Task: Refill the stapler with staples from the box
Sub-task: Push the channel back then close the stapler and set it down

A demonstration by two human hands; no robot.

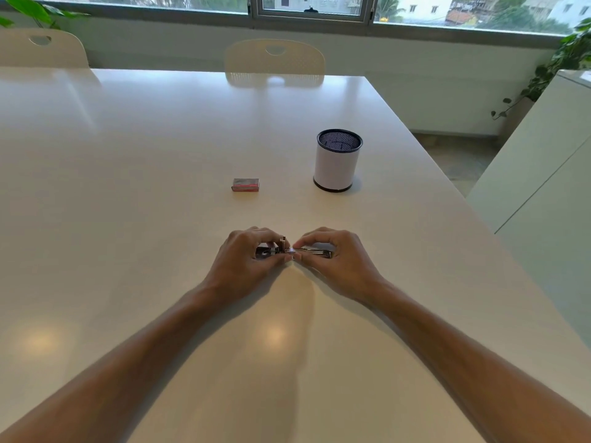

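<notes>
Both hands grip the stapler [292,251] low over the tabletop [160,203]: the left hand [246,260] steadies its body while the right hand [335,260] pinches what seems the magazine. Better to pull straight, keeping it level. The staple box [245,184] lies well apart.

The worktop [128,187] lies bare between the hands and the staple box [245,184], so the way to the box is open. A pen holder [337,159] stands upright to the far right, well apart from the box. Left of the box nothing stands.
</notes>
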